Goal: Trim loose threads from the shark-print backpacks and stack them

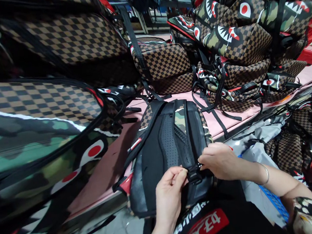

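Note:
A backpack (pixel 160 157) lies back side up on the pink table (pixel 106 169) in front of me, showing black mesh padding and camouflage straps. My left hand (pixel 170 194) pinches the strap just left of a black plastic buckle (pixel 194 174) at the pack's lower end. My right hand (pixel 218 160) grips the same buckle from the right side. A bracelet circles my right wrist.
Stacks of brown checkered backpacks with shark-mouth prints stand at the far right (pixel 234 39), at the back centre (pixel 162 63) and close on the left (pixel 39 106). More packs lie low at the right (pixel 309 135). Loose black straps (pixel 215 107) trail across the table.

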The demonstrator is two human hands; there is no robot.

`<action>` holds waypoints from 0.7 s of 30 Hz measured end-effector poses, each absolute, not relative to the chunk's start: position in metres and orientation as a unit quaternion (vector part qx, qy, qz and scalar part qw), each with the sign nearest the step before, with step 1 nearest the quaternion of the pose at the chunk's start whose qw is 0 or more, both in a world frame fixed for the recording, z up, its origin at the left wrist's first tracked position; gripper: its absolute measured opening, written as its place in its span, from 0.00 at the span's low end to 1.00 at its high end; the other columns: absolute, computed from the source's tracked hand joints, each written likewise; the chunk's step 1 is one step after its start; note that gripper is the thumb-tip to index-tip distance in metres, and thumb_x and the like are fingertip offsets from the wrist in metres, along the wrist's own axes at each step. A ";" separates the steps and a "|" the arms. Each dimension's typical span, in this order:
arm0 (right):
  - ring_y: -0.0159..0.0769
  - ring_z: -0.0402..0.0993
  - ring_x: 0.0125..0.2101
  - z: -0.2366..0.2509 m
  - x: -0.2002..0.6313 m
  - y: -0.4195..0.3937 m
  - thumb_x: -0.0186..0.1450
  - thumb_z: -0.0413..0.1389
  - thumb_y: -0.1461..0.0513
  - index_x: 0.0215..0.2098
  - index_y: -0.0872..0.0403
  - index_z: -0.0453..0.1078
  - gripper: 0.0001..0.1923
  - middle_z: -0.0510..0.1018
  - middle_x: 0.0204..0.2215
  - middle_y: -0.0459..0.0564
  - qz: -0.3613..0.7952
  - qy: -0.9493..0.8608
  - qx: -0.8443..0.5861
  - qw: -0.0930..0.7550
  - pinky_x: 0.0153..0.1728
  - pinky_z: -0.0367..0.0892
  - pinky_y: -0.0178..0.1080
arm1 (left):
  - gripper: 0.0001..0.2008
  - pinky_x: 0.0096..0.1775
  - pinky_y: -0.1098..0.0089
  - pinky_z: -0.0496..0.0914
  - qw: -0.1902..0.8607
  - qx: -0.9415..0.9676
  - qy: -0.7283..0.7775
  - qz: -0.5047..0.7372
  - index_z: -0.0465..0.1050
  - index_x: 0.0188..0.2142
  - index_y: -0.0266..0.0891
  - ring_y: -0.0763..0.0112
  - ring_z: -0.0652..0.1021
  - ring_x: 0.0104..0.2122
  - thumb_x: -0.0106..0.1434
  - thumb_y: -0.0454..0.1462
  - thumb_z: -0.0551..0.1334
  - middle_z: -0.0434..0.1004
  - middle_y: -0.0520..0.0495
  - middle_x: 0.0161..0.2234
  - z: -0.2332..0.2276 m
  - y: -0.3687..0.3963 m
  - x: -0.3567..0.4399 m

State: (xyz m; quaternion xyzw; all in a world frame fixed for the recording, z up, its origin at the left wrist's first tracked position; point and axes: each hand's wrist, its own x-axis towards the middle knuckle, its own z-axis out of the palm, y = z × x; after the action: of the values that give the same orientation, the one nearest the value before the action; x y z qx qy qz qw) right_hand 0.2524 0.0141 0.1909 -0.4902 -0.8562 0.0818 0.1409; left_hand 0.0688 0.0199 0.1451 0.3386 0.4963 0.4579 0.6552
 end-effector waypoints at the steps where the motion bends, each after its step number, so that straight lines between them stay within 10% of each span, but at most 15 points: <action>1: 0.34 0.63 0.27 0.189 0.254 0.013 0.63 0.53 0.61 0.29 0.53 0.65 0.05 0.70 0.25 0.46 0.104 -0.847 -0.492 0.173 0.28 0.54 0.36 | 0.16 0.24 0.77 0.63 0.676 0.316 0.477 0.464 0.69 0.20 0.36 0.77 0.66 0.22 0.44 0.45 0.69 0.67 0.53 0.20 0.146 0.020 0.068; 11: 0.29 0.65 0.24 0.126 0.232 0.053 0.56 0.56 0.57 0.28 0.55 0.65 0.09 0.68 0.22 0.41 0.503 -0.492 -0.570 0.424 0.27 0.61 0.32 | 0.25 0.28 0.74 0.68 0.625 0.429 0.492 0.429 0.63 0.42 0.40 0.76 0.71 0.25 0.47 0.44 0.68 0.68 0.55 0.28 0.136 0.046 0.075; 21: 0.25 0.51 0.19 0.104 0.203 0.066 0.54 0.53 0.52 0.18 0.54 0.57 0.17 0.56 0.15 0.39 0.525 -0.491 -0.543 0.434 0.21 0.49 0.31 | 0.09 0.48 0.62 0.63 0.390 0.587 0.573 0.417 0.73 0.25 0.40 0.60 0.72 0.42 0.51 0.44 0.63 0.74 0.44 0.40 0.108 0.078 0.050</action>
State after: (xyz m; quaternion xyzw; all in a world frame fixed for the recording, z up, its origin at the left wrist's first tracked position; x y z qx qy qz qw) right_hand 0.2029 0.0657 0.1042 -0.5426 -0.4910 0.5254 0.4340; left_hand 0.0503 0.0781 0.1081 0.5875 0.5731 0.4172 0.3904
